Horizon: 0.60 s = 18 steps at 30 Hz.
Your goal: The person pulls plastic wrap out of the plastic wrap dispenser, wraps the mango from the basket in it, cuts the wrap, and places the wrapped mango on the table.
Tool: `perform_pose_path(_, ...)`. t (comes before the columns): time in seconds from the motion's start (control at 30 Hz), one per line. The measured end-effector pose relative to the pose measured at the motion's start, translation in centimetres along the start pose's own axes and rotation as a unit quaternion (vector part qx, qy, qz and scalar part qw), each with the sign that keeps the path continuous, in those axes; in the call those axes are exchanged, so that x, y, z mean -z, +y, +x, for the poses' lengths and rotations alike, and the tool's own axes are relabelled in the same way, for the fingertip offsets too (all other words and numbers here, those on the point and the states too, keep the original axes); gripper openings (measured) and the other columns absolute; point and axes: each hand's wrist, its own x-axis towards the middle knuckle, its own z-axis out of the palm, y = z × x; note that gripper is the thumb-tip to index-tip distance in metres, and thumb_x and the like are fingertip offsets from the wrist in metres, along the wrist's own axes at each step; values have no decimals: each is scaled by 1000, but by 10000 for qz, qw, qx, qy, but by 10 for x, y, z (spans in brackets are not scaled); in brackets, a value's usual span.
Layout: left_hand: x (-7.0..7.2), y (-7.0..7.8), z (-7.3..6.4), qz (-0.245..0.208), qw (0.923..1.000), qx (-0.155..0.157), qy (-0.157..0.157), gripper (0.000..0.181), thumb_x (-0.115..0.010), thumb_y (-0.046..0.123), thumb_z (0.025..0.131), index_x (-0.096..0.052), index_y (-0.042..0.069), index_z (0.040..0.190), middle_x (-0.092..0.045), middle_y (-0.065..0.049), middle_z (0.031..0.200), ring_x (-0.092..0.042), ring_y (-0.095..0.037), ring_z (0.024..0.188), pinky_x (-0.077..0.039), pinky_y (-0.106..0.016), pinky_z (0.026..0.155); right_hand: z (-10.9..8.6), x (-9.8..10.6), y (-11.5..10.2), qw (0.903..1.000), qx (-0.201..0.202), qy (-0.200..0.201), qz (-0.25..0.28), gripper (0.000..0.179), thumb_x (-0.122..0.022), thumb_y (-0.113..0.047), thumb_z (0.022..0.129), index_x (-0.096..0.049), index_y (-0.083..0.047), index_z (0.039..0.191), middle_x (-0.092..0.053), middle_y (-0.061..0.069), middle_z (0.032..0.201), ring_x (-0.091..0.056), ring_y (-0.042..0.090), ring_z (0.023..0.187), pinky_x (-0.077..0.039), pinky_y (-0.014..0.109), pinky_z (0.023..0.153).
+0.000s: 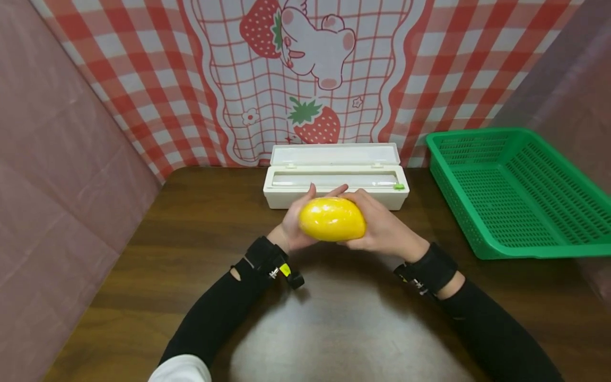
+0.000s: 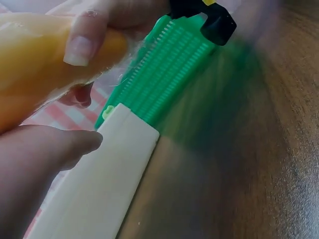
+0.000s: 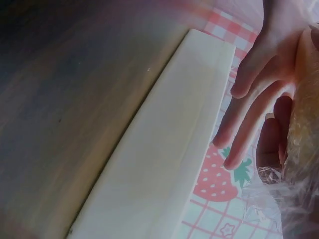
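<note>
A glossy yellow mango (image 1: 332,219) wrapped in cling film is held up in front of the white cling film dispenser (image 1: 286,200). My right hand (image 1: 385,225) grips its right end, thumb lying on the wrapped skin in the left wrist view. My left hand (image 1: 292,225) is at the mango's left end, with fingers extended and spread apart in the right wrist view. Loose, crinkled film (image 3: 264,201) hangs at the mango beside the right fingertips. In the head view the mango hides part of both hands.
The dispenser's lid (image 1: 334,154) stands raised at the back, and a green slider (image 1: 399,187) sits at its right end. A green plastic basket (image 1: 482,241) is on the right of the wooden table (image 1: 191,223). A checked red-and-white cloth (image 1: 157,79) hangs behind.
</note>
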Motion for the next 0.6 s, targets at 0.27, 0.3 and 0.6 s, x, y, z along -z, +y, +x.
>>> perform_pose_path(0.27,10,2,5,362,9939,26,1037,95,-34,75,80,-11,15,150,-32,-8,144,-41,-21,119,-33,-37,99,2,9,3,9992,24,-162,-371,84,-79,-40,64,-37,-17,132,-45,-7,114,-41,8,97,-42,32,83)
perform_pose_path(0.3,12,4,6,504,9904,-15,1290,96,-30,78,78,-13,15,150,-31,-9,145,-40,-22,121,-33,-38,99,2,11,4,9988,-34,-202,-447,84,-79,-41,64,-37,-17,132,-44,-7,115,-41,8,97,-43,32,83)
perform_pose_path(0.6,11,37,-11,4700,8496,-1338,1983,74,-30,65,90,-36,10,139,-41,-16,137,-38,-30,123,-34,-43,97,0,27,-2,9901,-786,-396,-1096,83,-81,-45,59,-37,-17,125,-47,-7,104,-45,10,84,-45,30,74)
